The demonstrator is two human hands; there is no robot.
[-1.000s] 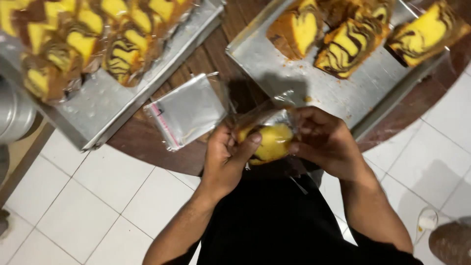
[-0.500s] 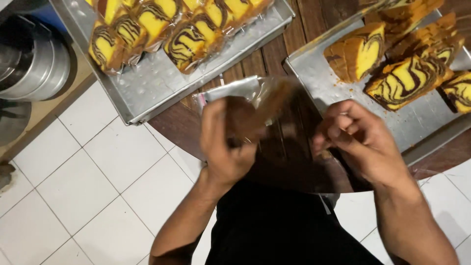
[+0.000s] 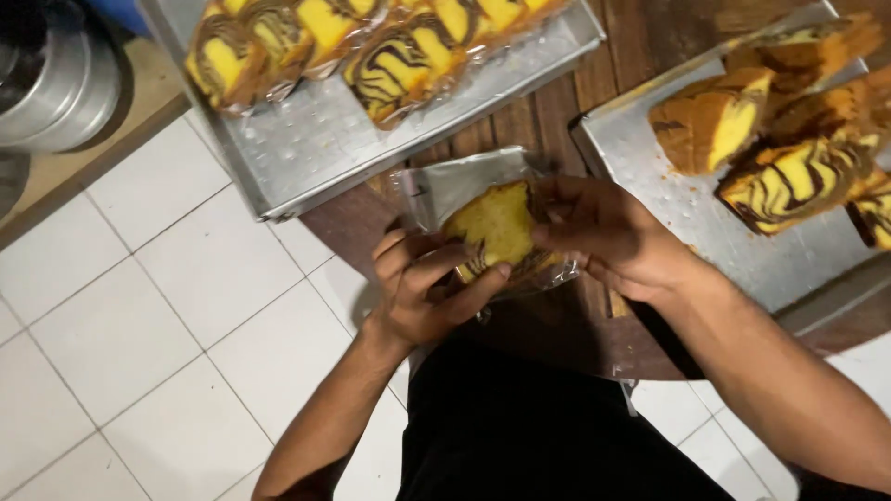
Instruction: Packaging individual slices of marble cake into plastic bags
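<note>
A slice of yellow and brown marble cake sits inside a clear plastic bag held over the edge of a dark wooden table. My left hand grips the bagged slice from below and the left, thumb across its front. My right hand holds the bag's right side, fingers curled over the top. Just behind the slice lies a small stack of clear bags on the table.
A metal tray at the upper left carries several wrapped cake slices. A second metal tray at the right holds unwrapped marble cake slices. Round metal tins stand at the far left. White tiled floor lies below.
The view has shifted. Half a second ago my hands were apart around the blurred bag; now both close on the bagged cake slice in front of me.
</note>
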